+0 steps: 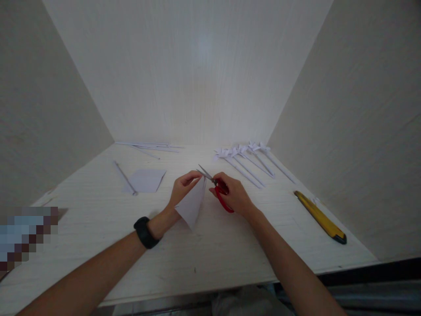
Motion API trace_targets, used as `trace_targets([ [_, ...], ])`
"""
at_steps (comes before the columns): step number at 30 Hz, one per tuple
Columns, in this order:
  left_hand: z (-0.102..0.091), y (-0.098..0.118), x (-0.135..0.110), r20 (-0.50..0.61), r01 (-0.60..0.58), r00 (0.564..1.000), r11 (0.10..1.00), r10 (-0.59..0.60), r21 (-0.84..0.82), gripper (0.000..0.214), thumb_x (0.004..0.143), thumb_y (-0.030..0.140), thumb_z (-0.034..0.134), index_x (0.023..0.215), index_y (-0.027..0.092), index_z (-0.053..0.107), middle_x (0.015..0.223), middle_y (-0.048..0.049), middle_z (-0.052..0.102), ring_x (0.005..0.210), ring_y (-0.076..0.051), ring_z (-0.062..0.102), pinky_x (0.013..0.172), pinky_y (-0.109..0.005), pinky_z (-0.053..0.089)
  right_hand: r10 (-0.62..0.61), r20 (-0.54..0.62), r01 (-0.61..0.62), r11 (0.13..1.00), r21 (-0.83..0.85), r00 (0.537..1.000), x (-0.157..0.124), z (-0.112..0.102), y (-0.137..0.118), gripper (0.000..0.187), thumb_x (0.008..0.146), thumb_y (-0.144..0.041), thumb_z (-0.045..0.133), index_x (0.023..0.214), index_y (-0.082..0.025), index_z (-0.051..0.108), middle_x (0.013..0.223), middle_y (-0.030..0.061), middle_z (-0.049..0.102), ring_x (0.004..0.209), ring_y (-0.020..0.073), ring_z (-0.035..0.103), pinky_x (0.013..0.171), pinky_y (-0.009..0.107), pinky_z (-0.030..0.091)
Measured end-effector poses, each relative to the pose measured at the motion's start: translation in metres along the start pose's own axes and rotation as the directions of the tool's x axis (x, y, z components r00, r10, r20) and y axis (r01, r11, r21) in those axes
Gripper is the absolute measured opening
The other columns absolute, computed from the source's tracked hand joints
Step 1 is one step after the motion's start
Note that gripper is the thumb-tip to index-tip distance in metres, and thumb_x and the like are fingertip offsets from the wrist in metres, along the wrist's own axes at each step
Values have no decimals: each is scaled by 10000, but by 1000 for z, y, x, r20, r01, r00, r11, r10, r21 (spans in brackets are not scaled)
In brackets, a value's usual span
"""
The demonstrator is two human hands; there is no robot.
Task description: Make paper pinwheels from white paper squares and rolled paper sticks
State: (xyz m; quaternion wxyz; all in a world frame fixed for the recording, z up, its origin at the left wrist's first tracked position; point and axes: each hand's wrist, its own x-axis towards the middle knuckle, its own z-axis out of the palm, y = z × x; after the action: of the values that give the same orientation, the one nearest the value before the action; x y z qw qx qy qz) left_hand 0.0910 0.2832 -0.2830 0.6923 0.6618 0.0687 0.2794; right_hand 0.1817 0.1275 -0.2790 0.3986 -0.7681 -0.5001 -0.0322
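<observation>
Folded to a narrow point, a sheet of white paper (pixel 193 202) is pinched in my left hand (pixel 183 188), its wide end hanging toward me. My right hand (pixel 234 193) has its fingers in the handles of red-handled scissors (pixel 225 202). The scissor blades are parted and lie at the paper's pointed tip, close to my left fingertips. Whether the blades touch the paper I cannot tell.
Several paper sticks with pinwheel-like tops (pixel 246 151) lie back right. A yellow utility knife (pixel 320 217) rests at the right. Thin paper rolls (pixel 148 145), a single rolled stick (pixel 125 177) and flat paper (pixel 146 181) lie left. Walls (pixel 197 87) enclose the white table (pixel 131 281).
</observation>
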Motion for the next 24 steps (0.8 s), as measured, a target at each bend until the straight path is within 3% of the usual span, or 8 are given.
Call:
trace_targets([
  [5, 0, 1, 1, -5, -20, 1000, 1000, 20, 3, 126, 646, 291, 710, 697, 179, 683, 750, -21, 651, 734, -159, 574, 709, -282, 457, 47, -43, -47, 999, -3, 998, 1, 1, 3, 228, 826, -400, 582, 954, -221, 523, 702, -10, 569, 613, 142, 506, 597, 260, 370],
  [10, 0, 2, 1, -6, -43, 999, 999, 43, -4, 124, 646, 297, 710, 680, 186, 669, 741, -17, 641, 716, -155, 573, 687, -279, 460, 2, 6, -2, 999, -48, 1000, 0, -2, 0, 209, 814, -378, 603, 935, -221, 536, 753, 2, 604, 636, 143, 516, 619, 264, 373],
  [24, -2, 0, 2, 6, -127, 992, 992, 127, -5, 160, 669, 315, 720, 692, 162, 680, 753, -30, 637, 725, -149, 576, 660, -254, 462, -46, 5, 46, 984, -171, 999, -1, -3, -1, 188, 809, -291, 606, 966, -212, 538, 824, 14, 633, 681, 144, 537, 646, 250, 384],
])
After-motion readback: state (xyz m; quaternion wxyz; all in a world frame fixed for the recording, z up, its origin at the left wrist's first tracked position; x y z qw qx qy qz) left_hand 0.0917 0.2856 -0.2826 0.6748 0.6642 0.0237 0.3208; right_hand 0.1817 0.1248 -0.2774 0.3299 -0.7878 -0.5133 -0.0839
